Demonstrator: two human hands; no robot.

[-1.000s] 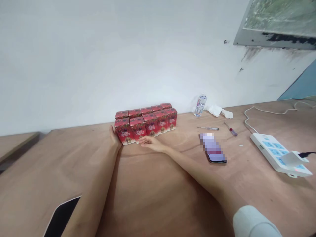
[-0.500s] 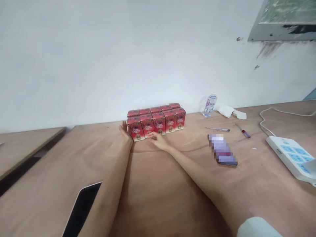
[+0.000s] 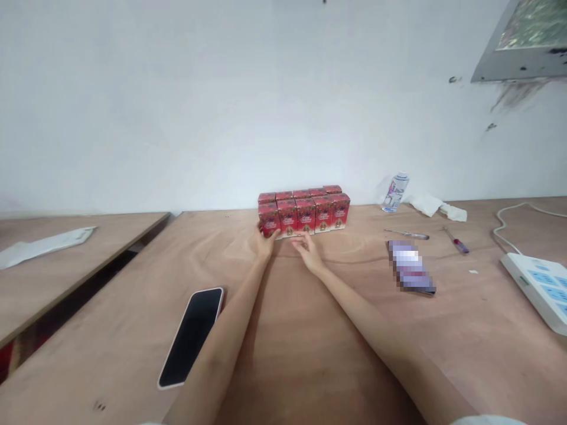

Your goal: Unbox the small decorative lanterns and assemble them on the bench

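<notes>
Several small red boxes (image 3: 305, 211) stand in two tight rows on the wooden table (image 3: 287, 330), close to the white wall. My left hand (image 3: 266, 243) lies flat in front of the leftmost box, fingers stretched and touching its lower front. My right hand (image 3: 308, 251) rests open on the table just before the middle boxes, fingertips close to them, holding nothing.
A dark phone (image 3: 192, 335) lies face up at the near left. A second phone (image 3: 411, 268) lies to the right, with two screwdrivers (image 3: 456, 241) behind it. Further back are a small bottle (image 3: 394, 192), crumpled tissue (image 3: 436, 206) and a white power strip (image 3: 538, 286). A side table (image 3: 57, 260) stands left across a gap.
The view has swung left and pulled back. My left hand slid from the left side of the box row to its front; my right hand drew back a little from the boxes.
</notes>
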